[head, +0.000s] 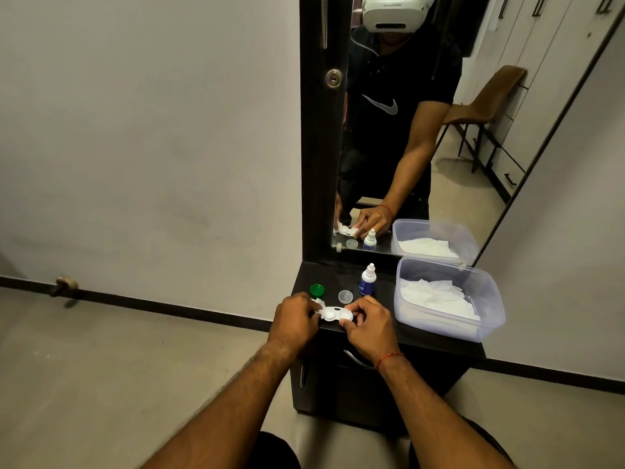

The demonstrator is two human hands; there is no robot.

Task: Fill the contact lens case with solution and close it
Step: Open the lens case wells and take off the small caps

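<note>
Both ends of the lens case [334, 313] are pinched: your left hand [294, 321] curls round its left side (a tissue scrap [317, 303] seems caught there), your right hand [370, 324] clamps thumb and forefinger on the right, at the front edge of the shelf [385, 299]. Light, stiff, probably slippery plastic; grip its outer rim, held level.

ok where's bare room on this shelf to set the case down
Bare shelf lies behind the green cap up to the mirror, and along the front edge before the tub. Crowded middle: clear cap, bottle, left hand and right hand on the case.
</note>
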